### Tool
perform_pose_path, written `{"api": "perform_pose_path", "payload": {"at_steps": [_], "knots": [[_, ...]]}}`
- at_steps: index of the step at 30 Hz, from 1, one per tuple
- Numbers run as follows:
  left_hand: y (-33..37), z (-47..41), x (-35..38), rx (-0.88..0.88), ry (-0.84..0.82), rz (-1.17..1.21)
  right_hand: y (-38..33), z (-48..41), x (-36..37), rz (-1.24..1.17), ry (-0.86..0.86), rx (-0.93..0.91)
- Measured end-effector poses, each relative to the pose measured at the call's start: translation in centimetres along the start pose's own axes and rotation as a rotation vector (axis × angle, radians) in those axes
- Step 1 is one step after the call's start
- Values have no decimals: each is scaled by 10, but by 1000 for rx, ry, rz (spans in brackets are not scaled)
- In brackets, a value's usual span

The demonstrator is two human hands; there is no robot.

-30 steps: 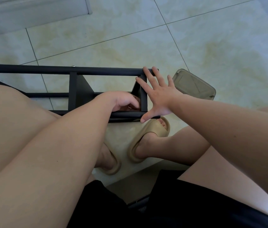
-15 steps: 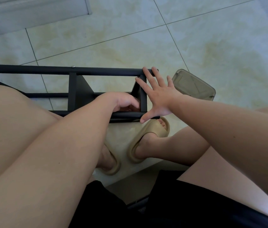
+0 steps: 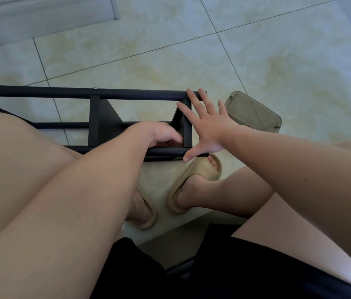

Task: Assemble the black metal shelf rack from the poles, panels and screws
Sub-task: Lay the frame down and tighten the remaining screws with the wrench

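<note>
The black metal rack lies on its side in front of my knees, with long poles running left to right and two cross panels between them. My right hand is spread flat against the end panel, fingertips on the far pole and thumb on the near pole. My left hand reaches inside the frame just left of that panel, its fingers curled at the panel's lower corner. What the fingers hold is hidden. A small silver screw head shows on the far pole.
A translucent plastic box with its lid on sits on the tiled floor just right of the rack's end. My feet in tan slippers are under the rack. A grey baseboard runs along the top left.
</note>
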State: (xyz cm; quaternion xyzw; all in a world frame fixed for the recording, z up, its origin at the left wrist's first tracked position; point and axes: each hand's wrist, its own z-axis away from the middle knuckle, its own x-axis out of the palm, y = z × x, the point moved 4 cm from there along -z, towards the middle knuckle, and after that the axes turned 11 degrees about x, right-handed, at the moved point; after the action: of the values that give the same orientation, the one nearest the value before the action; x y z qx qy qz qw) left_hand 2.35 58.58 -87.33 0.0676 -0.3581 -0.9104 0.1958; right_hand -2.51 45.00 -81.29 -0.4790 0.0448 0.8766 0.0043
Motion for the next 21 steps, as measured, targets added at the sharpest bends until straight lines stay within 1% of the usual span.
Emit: {"api": "perform_pose_path", "payload": {"at_steps": [4,6,11,16,21], "knots": [[3,-3,0,81,24,18,0,0,0,0,-6,0],[3,-3,1,92,26,11,0,1,0,-3,-7,-1],[1,-4,1,74,31,30,-1,2,0,-1,-4,-1],[1,-1,3,-15,-29,17,0,0,-1,-4,-4,3],[0,-1,2,-34,-4,4,0,1,0,2,1,4]]}}
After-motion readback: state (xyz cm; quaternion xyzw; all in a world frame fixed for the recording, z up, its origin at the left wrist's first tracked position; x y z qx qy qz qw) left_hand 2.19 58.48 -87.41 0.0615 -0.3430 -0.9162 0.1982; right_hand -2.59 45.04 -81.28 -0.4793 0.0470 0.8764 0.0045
